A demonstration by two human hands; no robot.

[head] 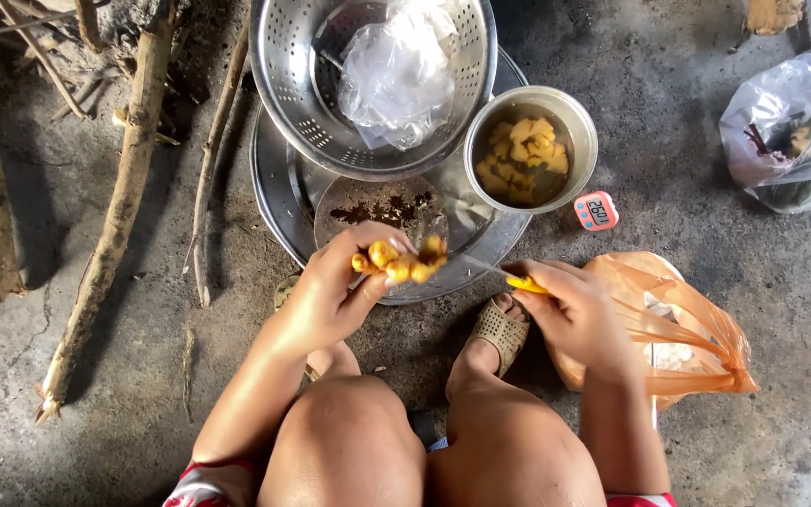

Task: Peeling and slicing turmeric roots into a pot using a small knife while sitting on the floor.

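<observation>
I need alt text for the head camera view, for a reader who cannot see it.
Seen from above, a squatting person's left hand holds a knobbly yellow root while the right hand holds a yellow-handled knife against it. Ahead stand a metal tray, a colander and a metal bowl of yellow pieces.

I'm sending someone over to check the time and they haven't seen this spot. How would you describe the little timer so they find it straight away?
Start at the wide steel tray on the concrete floor, then find the small steel bowl of yellow pieces on its right edge. On the floor just right of that bowl lies the timer: a small pink-red rounded block with a pale screen, the only such gadget among metal ware and plastic bags.
</observation>
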